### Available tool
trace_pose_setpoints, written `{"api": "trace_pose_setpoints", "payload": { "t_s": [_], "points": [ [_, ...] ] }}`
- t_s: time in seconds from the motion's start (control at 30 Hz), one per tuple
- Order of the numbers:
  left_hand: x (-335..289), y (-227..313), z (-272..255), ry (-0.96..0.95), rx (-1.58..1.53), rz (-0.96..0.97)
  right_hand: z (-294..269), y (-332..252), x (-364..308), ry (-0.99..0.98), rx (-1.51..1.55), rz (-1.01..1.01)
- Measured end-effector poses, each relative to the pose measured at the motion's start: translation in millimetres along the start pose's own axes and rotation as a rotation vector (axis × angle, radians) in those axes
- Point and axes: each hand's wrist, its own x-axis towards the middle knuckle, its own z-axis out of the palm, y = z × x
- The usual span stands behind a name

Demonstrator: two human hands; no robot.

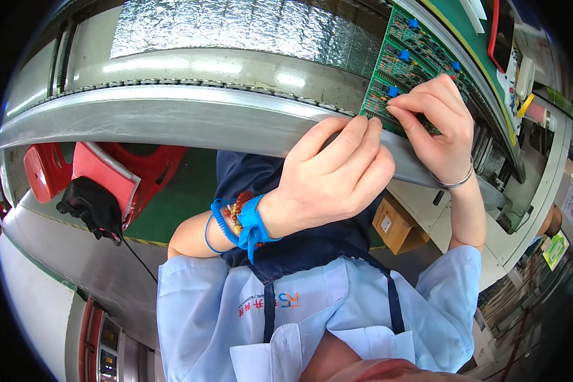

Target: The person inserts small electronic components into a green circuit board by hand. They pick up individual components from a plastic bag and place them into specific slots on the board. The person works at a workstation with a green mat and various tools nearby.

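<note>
A green circuit board (380, 75), crowded with small parts and several blue square components (404, 56), lies on the conveyor at the upper right. My left hand (340, 169) has its fingers bunched together, tips at the board's near edge. What they grip, if anything, is hidden behind the hand. Over the board's near part is my right hand (440, 124), thumb and forefinger drawn into a pinch beside a blue component (392, 91). Anything between those fingertips is too small to make out. A blue wrist strap (251, 224) with a coiled cord circles my left wrist.
The conveyor's metal rail (172, 121) runs between my body and the board, with a chain (191, 81) along it. Silvery foil sheeting (248, 32) lies beyond. Red stools (143, 172) with a black bag (92, 205) stand at left. A cardboard box (398, 224) sits below the rail.
</note>
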Motion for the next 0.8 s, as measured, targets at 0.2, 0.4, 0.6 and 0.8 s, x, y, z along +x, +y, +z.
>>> {"api": "trace_pose_setpoints", "payload": {
  "t_s": [0.2, 0.4, 0.6, 0.8],
  "points": [
    [0, 0, -1, -0.001, -0.002, 0.009, 3, -2, -3, 0.022, 0.021, 0.053],
    [0, -1, -1, 0.004, -0.005, 0.005, -3, -1, -2, -0.027, -0.027, -0.001],
    [-2, -3, -3, 0.018, -0.046, 0.032, -5, -6, 1, -0.050, -0.073, -0.051],
    [20, -13, -28, 0.014, -0.112, 0.042, -8, -2, 0, -0.058, -0.052, -0.078]
  ]
}}
